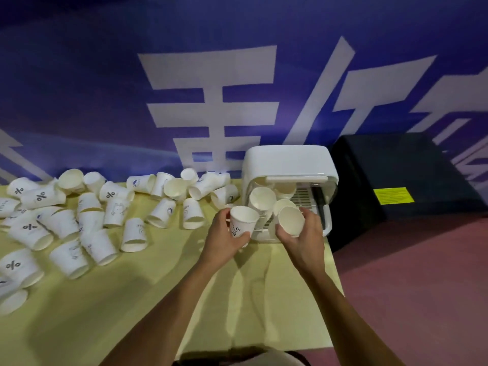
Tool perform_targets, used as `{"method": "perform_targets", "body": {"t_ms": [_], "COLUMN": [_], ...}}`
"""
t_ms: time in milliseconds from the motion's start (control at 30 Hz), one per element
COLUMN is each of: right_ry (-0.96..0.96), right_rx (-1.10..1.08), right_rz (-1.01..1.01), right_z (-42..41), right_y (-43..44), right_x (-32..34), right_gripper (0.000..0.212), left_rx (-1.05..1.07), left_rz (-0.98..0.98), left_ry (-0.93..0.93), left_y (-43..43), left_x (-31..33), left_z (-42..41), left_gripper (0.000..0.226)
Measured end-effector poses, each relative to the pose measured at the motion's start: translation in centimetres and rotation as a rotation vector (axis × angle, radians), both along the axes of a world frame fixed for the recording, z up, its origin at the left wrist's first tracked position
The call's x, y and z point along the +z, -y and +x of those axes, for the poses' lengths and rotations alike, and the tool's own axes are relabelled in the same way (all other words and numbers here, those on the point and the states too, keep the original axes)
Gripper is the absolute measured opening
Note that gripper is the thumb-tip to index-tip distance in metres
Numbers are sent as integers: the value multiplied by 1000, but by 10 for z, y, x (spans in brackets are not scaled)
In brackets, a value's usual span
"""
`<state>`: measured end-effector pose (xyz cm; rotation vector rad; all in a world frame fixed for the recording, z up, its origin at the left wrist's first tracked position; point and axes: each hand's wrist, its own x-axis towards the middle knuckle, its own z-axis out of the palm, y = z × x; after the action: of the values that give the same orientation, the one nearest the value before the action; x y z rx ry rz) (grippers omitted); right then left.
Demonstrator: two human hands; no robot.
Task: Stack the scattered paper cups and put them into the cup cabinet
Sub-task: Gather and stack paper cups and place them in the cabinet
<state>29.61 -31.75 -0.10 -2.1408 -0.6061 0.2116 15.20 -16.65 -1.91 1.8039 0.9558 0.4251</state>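
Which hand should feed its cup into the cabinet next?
Right, probably. The right hand holds its cup directly in front of the cup cabinet opening, beside the stacks already inside. The left hand holds its "Hi" cup further left, nearer the scattered cups.

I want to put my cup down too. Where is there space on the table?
The table is bare in front, between the scattered cups and the near edge, under both arms. A small bare strip lies right before the cabinet, below the left hand and right hand. The far left is crowded with cups.
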Motion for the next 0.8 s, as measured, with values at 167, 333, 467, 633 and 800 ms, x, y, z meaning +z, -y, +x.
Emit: {"method": "perform_targets", "body": {"t_ms": [167,333,467,633,800], "right_ry": [57,54,16,-61,-5], "right_rx": [38,125,132,203,226], "right_rz": [40,-22,-139,-315,-297], "right_z": [45,63,65,66,66], "right_y": [8,-5,-20,-31,-31], "right_x": [4,-9,-24,-38,-38], "right_gripper": [72,74,75,76,69], "left_rx": [8,-14,-46,-59,-72], "left_rz": [39,40,46,39,18], "left_ry": [-58,-82,-94,-91,-91], "left_y": [16,13,2,-8,-16], "left_x": [-1,-5,-10,-18,-21], "left_z": [21,24,22,18,16], "left_gripper": [79,75,72,75,75]}}
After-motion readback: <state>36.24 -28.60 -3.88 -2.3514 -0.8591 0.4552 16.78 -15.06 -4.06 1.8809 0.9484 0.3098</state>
